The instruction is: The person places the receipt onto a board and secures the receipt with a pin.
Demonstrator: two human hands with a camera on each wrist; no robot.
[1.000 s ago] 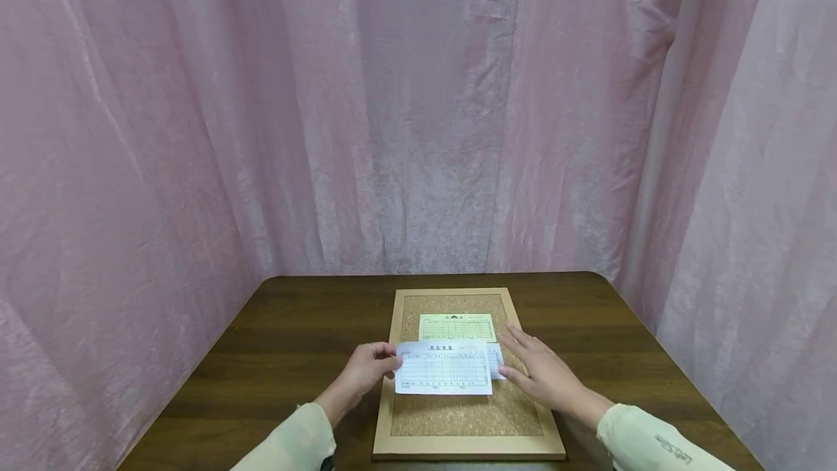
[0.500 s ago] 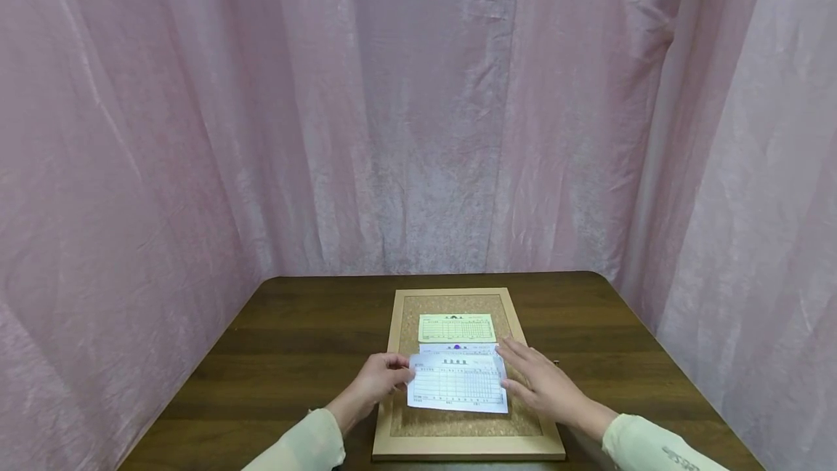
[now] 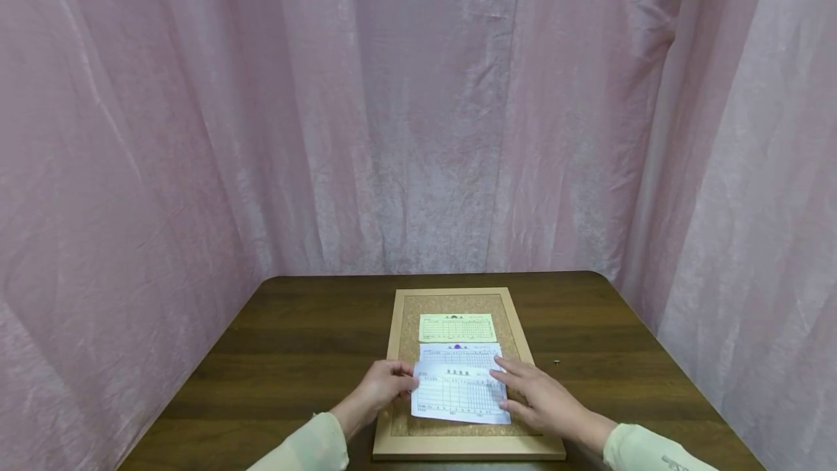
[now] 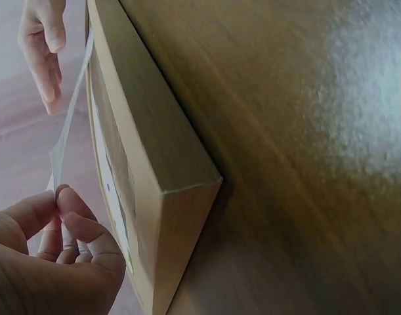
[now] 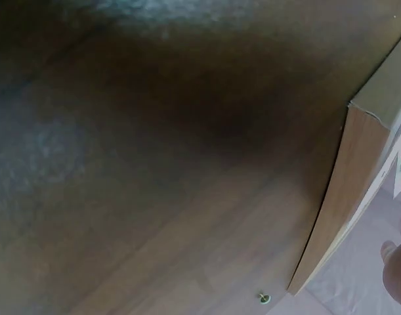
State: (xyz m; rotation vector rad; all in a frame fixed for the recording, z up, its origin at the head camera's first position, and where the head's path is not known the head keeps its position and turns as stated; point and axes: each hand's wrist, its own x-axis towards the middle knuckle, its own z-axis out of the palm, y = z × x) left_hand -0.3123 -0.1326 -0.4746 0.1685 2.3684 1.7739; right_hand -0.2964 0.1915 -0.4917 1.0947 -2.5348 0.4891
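My left hand (image 3: 386, 385) pinches the left edge of a white printed form (image 3: 451, 402) between thumb and fingers. In the left wrist view this paper (image 4: 65, 134) rises at an angle above the board. My right hand (image 3: 539, 395) has its fingers extended over the form's right side. Behind it, a second white form (image 3: 434, 352) lies on the framed cork board (image 3: 458, 445), a purple pushpin (image 3: 458, 347) at its top and its lower part covered. Farther back is a yellow-green form (image 3: 438, 328) with a dark pin (image 3: 454, 317) at its top.
A small metallic thumbtack (image 5: 264, 298) lies on the dark wooden table (image 3: 621, 376), right of the board. Bare cork (image 3: 458, 304) shows along the board's far end. Pink curtains (image 3: 418, 129) hang behind the table and on both sides.
The held form has moved toward me and slightly right, lower over the board, uncovering the second form and its purple pushpin. My right hand has shifted toward me, fingers now over the form's right side.
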